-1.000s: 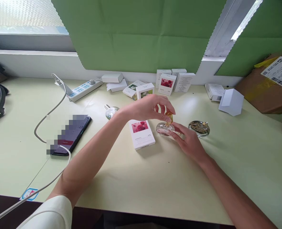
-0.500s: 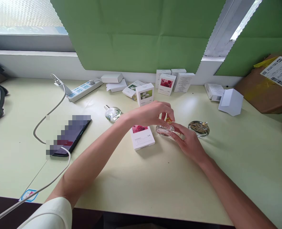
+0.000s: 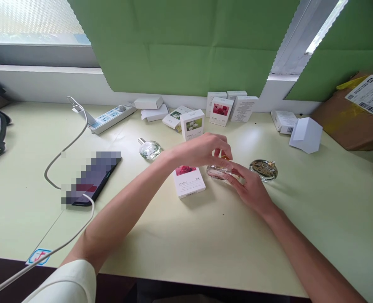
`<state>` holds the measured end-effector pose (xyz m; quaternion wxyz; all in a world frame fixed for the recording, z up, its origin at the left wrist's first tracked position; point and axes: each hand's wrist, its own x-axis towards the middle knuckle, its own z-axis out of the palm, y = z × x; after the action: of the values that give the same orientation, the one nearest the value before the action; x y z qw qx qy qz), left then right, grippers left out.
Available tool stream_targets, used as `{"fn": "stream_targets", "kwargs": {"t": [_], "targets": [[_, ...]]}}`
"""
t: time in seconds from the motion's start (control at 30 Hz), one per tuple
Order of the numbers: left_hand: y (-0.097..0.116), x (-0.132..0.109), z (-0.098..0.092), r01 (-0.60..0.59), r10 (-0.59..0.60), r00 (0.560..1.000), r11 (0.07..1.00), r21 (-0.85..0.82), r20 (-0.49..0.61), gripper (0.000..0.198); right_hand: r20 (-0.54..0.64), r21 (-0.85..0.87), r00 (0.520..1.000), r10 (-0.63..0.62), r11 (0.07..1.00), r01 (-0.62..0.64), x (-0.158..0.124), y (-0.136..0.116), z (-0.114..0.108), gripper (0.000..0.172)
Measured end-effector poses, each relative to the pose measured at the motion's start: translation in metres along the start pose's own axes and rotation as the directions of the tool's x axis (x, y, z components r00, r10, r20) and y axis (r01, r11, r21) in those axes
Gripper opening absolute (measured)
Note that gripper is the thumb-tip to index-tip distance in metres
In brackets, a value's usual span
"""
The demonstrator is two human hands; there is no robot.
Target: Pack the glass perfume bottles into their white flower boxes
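Observation:
A round clear glass perfume bottle [image 3: 216, 173] with a pinkish tint lies on the table between my hands. My left hand [image 3: 210, 150] is closed with its fingertips on the bottle's gold top [image 3: 225, 158], which they mostly cover. From the right, my right hand [image 3: 251, 185] grips the glass between thumb and fingers. Beside the bottle on the left, partly under my left wrist, lies a white box with a red rose picture [image 3: 190, 185]. Just right of my right hand is a second round bottle [image 3: 263, 170], dark and gold-patterned. A clear bottle [image 3: 150, 150] lies left of my left forearm.
White boxes with flower pictures [image 3: 221, 111] stand and lie along the back. A power strip [image 3: 110, 119], a phone [image 3: 94, 181] and a white cable [image 3: 55, 250] are on the left. At the right are a folded white card [image 3: 306, 135] and a brown carton [image 3: 341, 120].
My hands stay on the same bottle. The fingers of my left hand have shifted slightly at its gold top, which shows less now. The boxes and other bottles have not moved.

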<state>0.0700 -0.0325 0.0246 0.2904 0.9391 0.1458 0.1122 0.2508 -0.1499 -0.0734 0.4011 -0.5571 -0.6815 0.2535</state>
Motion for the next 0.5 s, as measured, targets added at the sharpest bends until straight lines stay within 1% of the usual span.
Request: {"fn": "stream_targets", "kwargs": {"t": [0.1, 0.17, 0.37, 0.5], "targets": [[-0.0022, 0.0009, 0.0024, -0.002, 0.0, 0.999, 1.0, -0.032, -0.044, 0.029, -0.013, 0.009, 1.0, -0.012, 1.0, 0.012, 0.0005, 0.0002, 0.0009, 0.032], [-0.004, 0.0016, 0.0043, 0.038, -0.041, 0.998, 0.997, -0.067, -0.041, 0.03, -0.017, 0.028, 1.0, -0.02, 0.999, 0.02, 0.0004, 0.0004, 0.0015, 0.032], [-0.0061, 0.0007, 0.0051, 0.208, -0.196, 0.978, 0.95, -0.232, 0.073, 0.037, 0.006, 0.058, 1.0, -0.02, 0.998, 0.02, -0.0011, 0.0008, 0.0017, 0.033], [-0.0052, -0.0006, 0.003, 0.3, -0.275, 0.953, 0.919, -0.257, 0.127, 0.044, 0.003, 0.067, 1.0, -0.019, 0.998, 0.019, -0.0008, 0.0006, 0.0012, 0.033]]}}
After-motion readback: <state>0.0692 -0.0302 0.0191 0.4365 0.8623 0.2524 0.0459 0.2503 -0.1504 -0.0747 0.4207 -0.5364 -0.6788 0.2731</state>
